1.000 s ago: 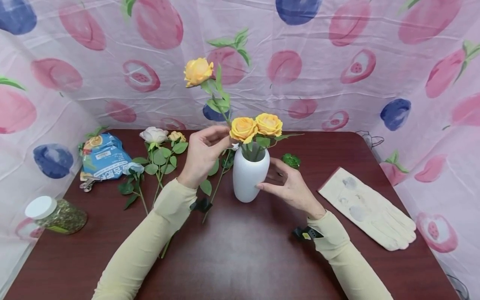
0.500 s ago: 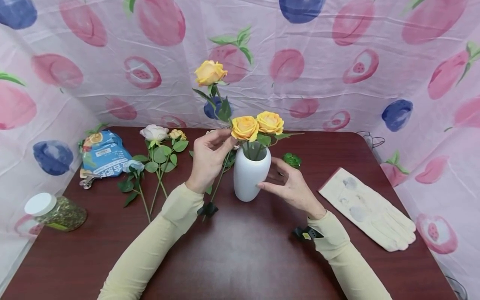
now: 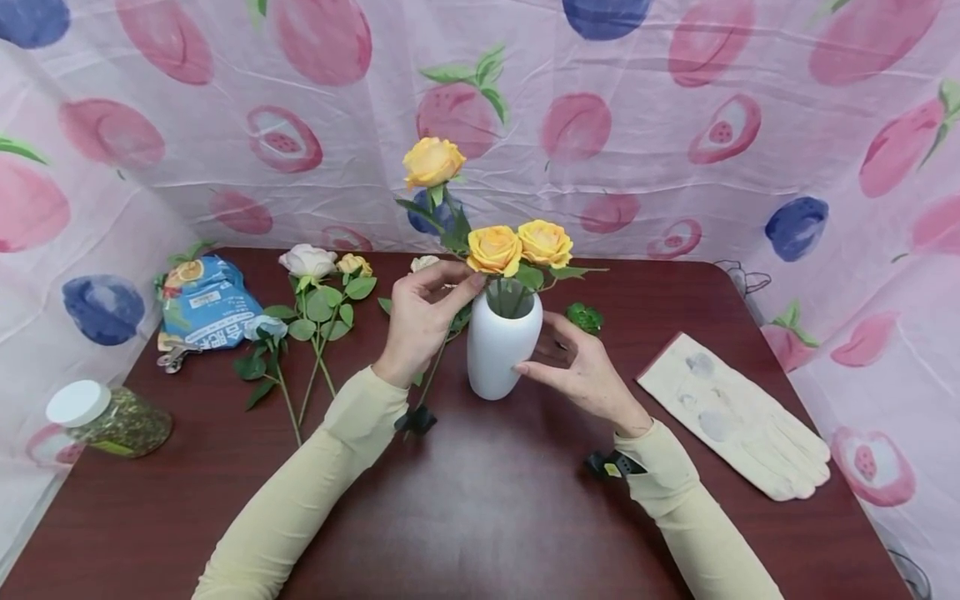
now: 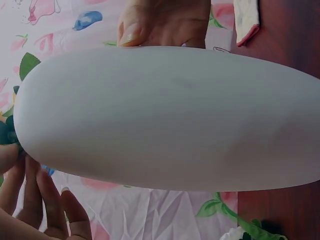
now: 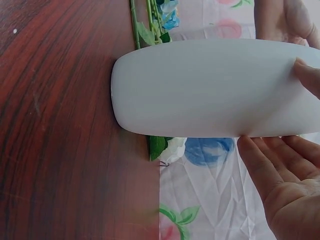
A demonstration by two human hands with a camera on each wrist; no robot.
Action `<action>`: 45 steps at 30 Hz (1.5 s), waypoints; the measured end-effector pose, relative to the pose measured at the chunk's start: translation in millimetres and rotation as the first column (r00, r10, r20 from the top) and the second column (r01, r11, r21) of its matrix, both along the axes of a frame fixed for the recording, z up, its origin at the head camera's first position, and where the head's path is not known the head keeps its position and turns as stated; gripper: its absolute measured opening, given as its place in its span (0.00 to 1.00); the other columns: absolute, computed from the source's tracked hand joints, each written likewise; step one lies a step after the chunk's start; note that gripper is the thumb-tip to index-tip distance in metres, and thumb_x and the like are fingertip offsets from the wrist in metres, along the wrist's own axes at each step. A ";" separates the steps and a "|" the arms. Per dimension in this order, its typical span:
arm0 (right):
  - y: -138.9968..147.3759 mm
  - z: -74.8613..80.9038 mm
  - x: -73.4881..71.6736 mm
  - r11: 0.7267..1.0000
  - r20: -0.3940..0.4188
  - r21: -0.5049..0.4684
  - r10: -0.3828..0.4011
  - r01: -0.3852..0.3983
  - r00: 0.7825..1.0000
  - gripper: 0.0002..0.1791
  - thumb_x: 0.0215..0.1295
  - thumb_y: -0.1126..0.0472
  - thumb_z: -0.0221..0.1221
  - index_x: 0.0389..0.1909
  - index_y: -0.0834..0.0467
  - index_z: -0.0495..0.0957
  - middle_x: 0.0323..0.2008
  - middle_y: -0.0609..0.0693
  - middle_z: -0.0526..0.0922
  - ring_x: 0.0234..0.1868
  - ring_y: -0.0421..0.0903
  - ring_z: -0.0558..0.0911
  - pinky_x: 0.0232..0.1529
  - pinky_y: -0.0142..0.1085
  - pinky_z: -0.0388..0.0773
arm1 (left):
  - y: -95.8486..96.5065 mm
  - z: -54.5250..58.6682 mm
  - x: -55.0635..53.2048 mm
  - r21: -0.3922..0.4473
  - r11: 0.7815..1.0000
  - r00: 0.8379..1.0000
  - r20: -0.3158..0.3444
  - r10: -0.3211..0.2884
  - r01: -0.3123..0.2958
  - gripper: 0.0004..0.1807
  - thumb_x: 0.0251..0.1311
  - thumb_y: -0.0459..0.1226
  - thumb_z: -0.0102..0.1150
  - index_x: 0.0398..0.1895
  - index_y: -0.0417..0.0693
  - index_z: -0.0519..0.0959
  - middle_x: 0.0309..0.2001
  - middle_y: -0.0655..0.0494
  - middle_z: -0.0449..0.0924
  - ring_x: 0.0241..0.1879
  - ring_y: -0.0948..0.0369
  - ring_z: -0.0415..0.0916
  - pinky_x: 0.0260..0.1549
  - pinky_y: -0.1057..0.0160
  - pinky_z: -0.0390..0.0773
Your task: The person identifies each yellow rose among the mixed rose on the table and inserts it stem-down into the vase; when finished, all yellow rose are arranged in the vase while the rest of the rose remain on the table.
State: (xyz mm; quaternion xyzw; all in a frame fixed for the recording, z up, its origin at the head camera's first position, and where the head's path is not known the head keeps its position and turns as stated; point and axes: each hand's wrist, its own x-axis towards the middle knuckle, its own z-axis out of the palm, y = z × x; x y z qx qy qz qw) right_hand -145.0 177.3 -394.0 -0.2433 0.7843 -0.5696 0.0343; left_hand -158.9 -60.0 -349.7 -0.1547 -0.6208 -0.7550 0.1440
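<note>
A white vase [image 3: 495,354] stands upright on the table, with two yellow roses [image 3: 545,243] rising from its mouth. My right hand [image 3: 588,375] holds the vase from the right, thumb on the near side and fingers behind; the right wrist view shows its fingertips [image 5: 245,142] against the wall. At the vase's rim, my left hand [image 3: 423,321] pinches the stem of a third, taller yellow rose [image 3: 433,162]. That stem's lower part is hidden behind the hand and the blooms. In the left wrist view the vase [image 4: 165,120] covers most of the scene.
Left on the table lie a white rose [image 3: 308,261], a small yellow flower [image 3: 354,265] and a blue flower [image 3: 266,327]. A blue bag [image 3: 210,304] and a jar of dried herbs [image 3: 123,423] are farther left. Right are a green succulent [image 3: 584,317] and a pale glove [image 3: 735,417].
The left hand has moved a little right toward the vase mouth. The taller rose has shifted right, turned, and come down slightly. The right hand keeps its hold on the vase.
</note>
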 end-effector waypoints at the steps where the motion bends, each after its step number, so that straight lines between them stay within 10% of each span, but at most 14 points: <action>1: -0.1 0.3 -0.4 1.000 -0.002 -0.001 0.001 -0.001 1.000 0.36 0.59 0.64 0.74 0.68 0.54 0.73 0.60 0.52 0.81 0.59 0.51 0.84 0.59 0.40 0.83 | -0.4 -1.3 0.4 -0.004 1.000 1.000 0.001 -0.008 0.008 0.07 0.64 0.28 0.68 0.40 0.29 0.86 0.37 0.57 0.85 0.39 0.62 0.82 0.42 0.65 0.84; 14: -0.3 -1.4 -0.3 1.000 -0.019 -0.011 -0.003 0.003 1.000 0.37 0.59 0.66 0.74 0.69 0.54 0.72 0.59 0.51 0.81 0.58 0.48 0.85 0.58 0.38 0.83 | 11.0 -6.1 0.2 0.123 0.991 0.999 0.002 0.047 -0.046 0.10 0.62 0.29 0.70 0.40 0.27 0.85 0.34 0.55 0.87 0.36 0.63 0.84 0.38 0.67 0.83; 30: -0.8 -2.2 -1.1 1.000 -0.019 0.007 -0.016 0.016 1.000 0.37 0.59 0.66 0.74 0.69 0.56 0.72 0.59 0.55 0.81 0.58 0.52 0.85 0.59 0.44 0.83 | -6.7 -8.2 9.6 0.023 0.999 0.996 0.092 0.020 -0.022 0.10 0.61 0.32 0.72 0.43 0.35 0.88 0.37 0.58 0.88 0.36 0.62 0.82 0.35 0.67 0.82; 35: -1.8 -2.2 -0.1 1.000 -0.018 0.010 -0.026 0.026 1.000 0.37 0.59 0.66 0.74 0.69 0.55 0.72 0.60 0.54 0.81 0.58 0.52 0.85 0.59 0.41 0.82 | -44.0 -20.3 10.7 -0.190 0.979 0.992 0.089 0.090 -0.071 0.10 0.62 0.33 0.72 0.44 0.37 0.88 0.41 0.48 0.89 0.39 0.60 0.85 0.39 0.69 0.83; 38: -3.2 -2.4 0.5 1.000 -0.027 0.008 -0.029 0.029 0.999 0.39 0.58 0.65 0.75 0.70 0.54 0.71 0.61 0.53 0.80 0.60 0.51 0.84 0.59 0.41 0.82 | -80.1 -34.8 11.1 -0.505 0.847 0.977 0.038 0.212 -0.164 0.09 0.63 0.36 0.71 0.44 0.43 0.89 0.40 0.48 0.90 0.37 0.60 0.85 0.38 0.67 0.82; 42: -5.7 -3.2 2.1 0.999 -0.047 0.007 -0.038 0.038 0.998 0.41 0.56 0.66 0.76 0.71 0.53 0.70 0.63 0.52 0.79 0.60 0.51 0.84 0.59 0.45 0.82 | -129.0 -60.5 16.2 -0.835 0.454 0.927 -0.160 0.339 -0.311 0.09 0.62 0.35 0.71 0.43 0.41 0.88 0.38 0.43 0.88 0.35 0.49 0.85 0.35 0.50 0.83; 45: -8.2 -3.9 3.4 0.999 -0.065 0.006 -0.045 0.045 0.997 0.42 0.55 0.66 0.77 0.71 0.53 0.70 0.63 0.51 0.79 0.60 0.50 0.83 0.58 0.44 0.83 | -155.0 -76.7 22.5 -0.910 0.271 0.909 -0.203 0.365 -0.313 0.09 0.61 0.34 0.71 0.40 0.36 0.87 0.36 0.37 0.86 0.34 0.40 0.83 0.31 0.39 0.81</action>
